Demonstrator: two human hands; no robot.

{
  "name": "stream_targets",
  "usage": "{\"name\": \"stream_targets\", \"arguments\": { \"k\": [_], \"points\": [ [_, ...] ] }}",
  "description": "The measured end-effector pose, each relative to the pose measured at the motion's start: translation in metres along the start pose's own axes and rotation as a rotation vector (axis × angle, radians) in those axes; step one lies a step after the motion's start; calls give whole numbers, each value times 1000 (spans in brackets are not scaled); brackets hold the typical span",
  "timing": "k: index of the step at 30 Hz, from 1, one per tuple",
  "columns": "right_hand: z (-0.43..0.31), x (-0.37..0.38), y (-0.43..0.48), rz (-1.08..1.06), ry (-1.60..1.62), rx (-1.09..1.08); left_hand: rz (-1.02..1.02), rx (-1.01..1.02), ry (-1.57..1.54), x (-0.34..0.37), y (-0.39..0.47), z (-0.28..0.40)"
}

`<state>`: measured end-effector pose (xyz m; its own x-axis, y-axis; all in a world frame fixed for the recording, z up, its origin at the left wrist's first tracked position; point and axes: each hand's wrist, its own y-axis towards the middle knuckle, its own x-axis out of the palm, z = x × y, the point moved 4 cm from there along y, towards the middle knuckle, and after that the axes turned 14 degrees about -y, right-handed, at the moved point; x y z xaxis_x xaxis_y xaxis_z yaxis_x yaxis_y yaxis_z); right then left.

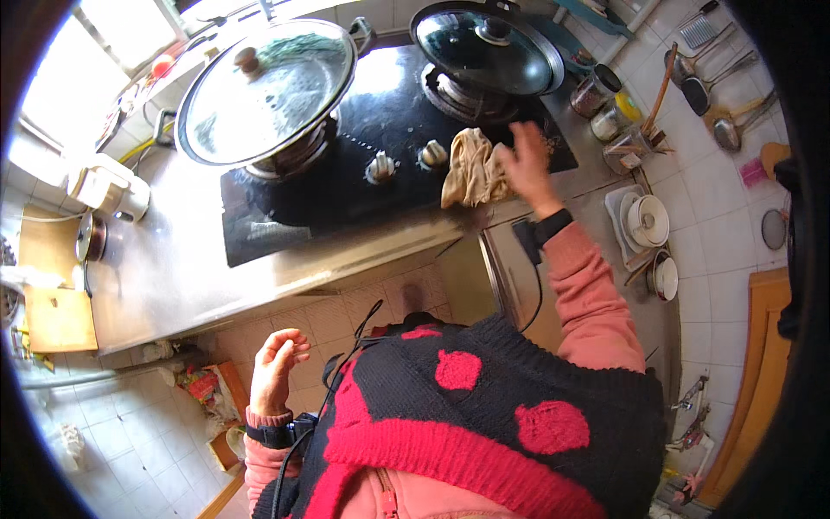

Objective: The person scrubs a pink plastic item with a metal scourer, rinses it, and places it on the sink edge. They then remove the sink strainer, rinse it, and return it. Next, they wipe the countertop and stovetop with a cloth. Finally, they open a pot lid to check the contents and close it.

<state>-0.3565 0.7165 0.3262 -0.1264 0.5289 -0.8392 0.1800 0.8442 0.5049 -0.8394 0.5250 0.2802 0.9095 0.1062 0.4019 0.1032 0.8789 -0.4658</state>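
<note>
My right hand (530, 170) is over the front right of a black glass gas hob (389, 84), its fingers apart and slightly blurred. Its thumb side is against or just beside a crumpled beige cloth (476, 170); whether they touch I cannot tell. The cloth lies on the hob's front edge, right of two control knobs (380, 167). Held in the air before the counter, my left hand (277, 370) has loosely bent fingers and nothing in it. A large wok with a glass lid (279, 84) sits on the left burner. Another lidded pan (489, 48) covers part of the right burner.
Lidded jars (609, 120) and a holder with wooden utensils (629, 150) line the counter's right side. Stacked white bowls (647, 220) stand nearer me. Ladles and spatulas (697, 91) hang on the tiled wall. A small pot (91, 237) and a cream appliance (113, 188) are at left.
</note>
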Motion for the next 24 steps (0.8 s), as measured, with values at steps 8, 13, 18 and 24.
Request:
{"name": "stream_targets", "arguments": {
  "k": [8, 13, 18, 24],
  "points": [
    [45, 54, -25, -373, -240, -303, 55, -37, -34, 21, 50, 20],
    [138, 78, 25, -406, -414, -41, 113, -79, -14, 28, 58, 29],
    [156, 94, 101, -606, -614, -292, 157, -70, 21, 36, 58, 38],
    [151, 91, 52, -305, -524, -215, 89, -101, 75, 30, 67, 38]
  ]
}}
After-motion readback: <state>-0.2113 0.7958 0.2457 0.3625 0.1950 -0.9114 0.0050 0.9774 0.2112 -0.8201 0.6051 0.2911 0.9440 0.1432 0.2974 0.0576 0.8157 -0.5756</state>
